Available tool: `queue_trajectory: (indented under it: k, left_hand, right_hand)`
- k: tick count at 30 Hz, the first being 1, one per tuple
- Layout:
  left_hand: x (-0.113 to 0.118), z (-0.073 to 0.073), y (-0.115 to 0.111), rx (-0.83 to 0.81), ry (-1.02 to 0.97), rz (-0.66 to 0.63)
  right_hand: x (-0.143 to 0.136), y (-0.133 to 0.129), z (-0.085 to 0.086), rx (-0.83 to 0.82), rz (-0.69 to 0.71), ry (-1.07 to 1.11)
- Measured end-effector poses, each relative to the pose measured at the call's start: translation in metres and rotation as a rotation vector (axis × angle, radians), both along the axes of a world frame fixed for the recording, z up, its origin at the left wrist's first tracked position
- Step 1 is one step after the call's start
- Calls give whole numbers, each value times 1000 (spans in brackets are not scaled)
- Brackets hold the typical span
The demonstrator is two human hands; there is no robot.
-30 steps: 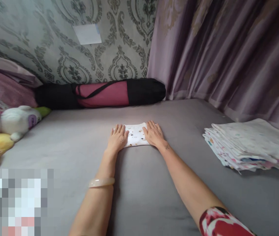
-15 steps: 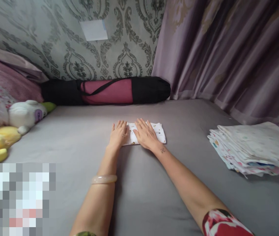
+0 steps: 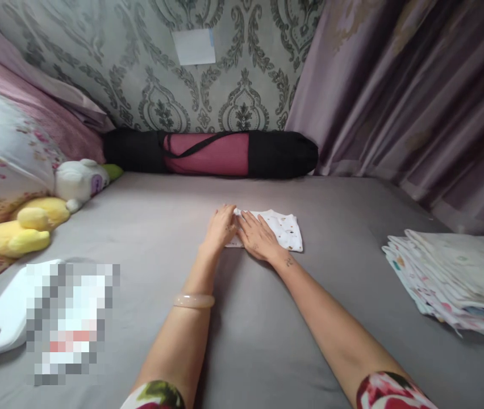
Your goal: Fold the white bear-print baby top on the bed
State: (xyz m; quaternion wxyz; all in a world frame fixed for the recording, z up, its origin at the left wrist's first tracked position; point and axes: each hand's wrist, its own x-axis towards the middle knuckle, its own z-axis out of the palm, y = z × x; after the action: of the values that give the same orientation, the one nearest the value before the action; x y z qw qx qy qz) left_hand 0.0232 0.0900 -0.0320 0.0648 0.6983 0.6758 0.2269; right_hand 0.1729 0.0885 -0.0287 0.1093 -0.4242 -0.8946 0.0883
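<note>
A small white folded cloth (image 3: 287,230) printed with little coloured figures lies on the grey bed sheet. My right hand (image 3: 259,236) rests flat on its left half, fingers stretched out. At the cloth's left edge is my left hand (image 3: 221,228), turned a little on its side, its fingers together and reaching over the edge towards the right fingers. The left thumb is hidden, and neither hand visibly grips the cloth. A pale bangle (image 3: 193,301) circles my left forearm.
To the right sits a stack of folded printed cloths (image 3: 455,278). A black and pink long bag (image 3: 208,153) lies along the wall. On the left are plush toys (image 3: 78,184), a flowered pillow (image 3: 7,147), a white device (image 3: 7,318) and a blurred-out item (image 3: 74,324).
The view has swung left, shifting everything rightwards in the picture. My left hand has tipped from flat onto its side at the cloth's edge. The right hand stays flat, covering more of the left half.
</note>
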Motion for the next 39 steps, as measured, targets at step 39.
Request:
queue_trajectory:
  k: [39]
  left_hand:
    - [7, -18, 2, -133, 133, 89]
  right_hand:
    - [66, 32, 0, 8, -457, -53]
